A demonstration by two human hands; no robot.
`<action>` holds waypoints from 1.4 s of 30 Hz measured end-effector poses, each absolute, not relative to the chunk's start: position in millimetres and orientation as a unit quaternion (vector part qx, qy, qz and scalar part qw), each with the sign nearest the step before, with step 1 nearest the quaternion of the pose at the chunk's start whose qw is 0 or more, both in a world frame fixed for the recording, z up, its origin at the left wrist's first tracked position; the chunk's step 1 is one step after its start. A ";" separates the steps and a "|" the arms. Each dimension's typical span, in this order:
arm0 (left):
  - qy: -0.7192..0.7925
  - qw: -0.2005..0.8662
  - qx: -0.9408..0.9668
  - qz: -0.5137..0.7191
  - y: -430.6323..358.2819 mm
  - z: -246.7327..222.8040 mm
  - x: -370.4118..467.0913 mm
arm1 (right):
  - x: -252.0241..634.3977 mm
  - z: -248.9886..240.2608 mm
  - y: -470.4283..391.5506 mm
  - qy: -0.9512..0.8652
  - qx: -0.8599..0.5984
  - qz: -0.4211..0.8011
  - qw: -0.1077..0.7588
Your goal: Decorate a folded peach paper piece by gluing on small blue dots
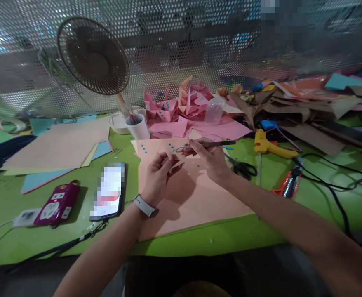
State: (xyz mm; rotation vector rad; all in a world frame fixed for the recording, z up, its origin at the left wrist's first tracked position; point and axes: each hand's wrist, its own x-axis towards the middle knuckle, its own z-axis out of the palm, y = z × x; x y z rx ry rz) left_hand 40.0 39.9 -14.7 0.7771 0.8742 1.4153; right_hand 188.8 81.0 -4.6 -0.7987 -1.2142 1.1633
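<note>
My right hand [211, 160] grips a pair of dark-handled tweezers [219, 143], whose metal tip points left toward my other hand. The fingers of my left hand [160, 171] are pinched together just below that tip; whatever is between them is too small to make out. Both hands are over a large peach paper sheet [181, 206]. Tiny blue pieces [142, 146] lie scattered on peach paper near the fingers. Beyond the hands is a pile of folded pink and peach paper shapes [168, 108], some dotted with blue.
Right of the sheet lie black scissors [245, 169], a yellow glue gun [270, 146], a red cutter [292, 179] and black cables [332, 187]. On the left are a phone [109, 190], a purple power adapter [58, 204] and stacked paper [57, 142]. A fan [94, 57] stands behind a white cup [137, 127].
</note>
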 end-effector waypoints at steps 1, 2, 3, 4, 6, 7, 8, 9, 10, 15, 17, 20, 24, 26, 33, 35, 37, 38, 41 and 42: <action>0.378 0.607 0.335 0.613 39.9 -14.7 40.0 | 188.7 -4.3 81.0 -0.521 -0.343 0.503 0.598; 0.377 0.608 0.335 0.613 40.0 -14.7 40.0 | 188.6 -4.3 81.1 -0.520 -0.342 0.503 0.600; 0.375 0.610 0.335 0.613 40.1 -14.7 40.0 | 188.5 -4.6 81.4 -0.520 -0.342 0.502 0.600; 0.372 0.612 0.333 0.613 40.3 -14.7 40.0 | 188.4 -5.2 81.8 -0.522 -0.343 0.500 0.600; 0.367 0.617 0.328 0.614 40.7 -14.8 40.2 | 188.2 -6.9 82.7 -0.525 -0.344 0.496 0.600; 0.366 0.619 0.325 0.614 41.0 -14.9 40.3 | 188.1 -7.8 83.1 -0.526 -0.343 0.495 0.601; 0.366 0.620 0.324 0.614 41.2 -15.1 40.4 | 188.1 -8.6 83.3 -0.527 -0.340 0.494 0.602; 0.366 0.621 0.323 0.613 41.5 -15.3 40.5 | 188.0 -9.2 83.3 -0.529 -0.336 0.493 0.603; 0.368 0.621 0.323 0.612 41.8 -15.6 40.6 | 187.9 -9.5 83.2 -0.530 -0.332 0.492 0.605; 0.367 0.623 0.316 0.615 42.4 -16.5 41.0 | 186.9 -8.3 81.7 -0.524 -0.330 0.495 0.609; 0.364 0.622 0.314 0.618 42.4 -16.7 41.2 | 186.3 -8.0 81.3 -0.526 -0.330 0.493 0.610; 0.367 0.619 0.308 0.623 42.9 -17.5 41.6 | 185.6 -8.4 80.6 -0.529 -0.335 0.482 0.613; 0.373 0.612 0.301 0.629 44.0 -18.7 42.1 | 184.8 -8.6 79.1 -0.540 -0.338 0.471 0.610; 0.374 0.610 0.300 0.631 44.3 -18.9 42.3 | 184.6 -8.1 78.2 -0.543 -0.340 0.471 0.607; 0.369 0.609 0.311 0.629 42.5 -17.6 42.6 | 183.8 -4.0 75.2 -0.534 -0.342 0.473 0.611; 0.366 0.610 0.315 0.628 42.4 -18.4 42.2 | 183.3 -4.4 75.2 -0.527 -0.346 0.479 0.611; 0.367 0.610 0.315 0.627 43.0 -19.8 41.7 | 182.8 -5.8 75.7 -0.520 -0.345 0.485 0.612; 0.368 0.610 0.314 0.628 43.3 -20.5 41.5 | 182.6 -6.5 76.0 -0.519 -0.344 0.487 0.613; 0.369 0.610 0.313 0.628 43.7 -21.5 41.2 | 182.6 -7.7 76.3 -0.525 -0.340 0.482 0.614; 0.369 0.610 0.314 0.627 43.5 -21.4 41.2 | 182.6 -7.4 76.1 -0.527 -0.340 0.480 0.614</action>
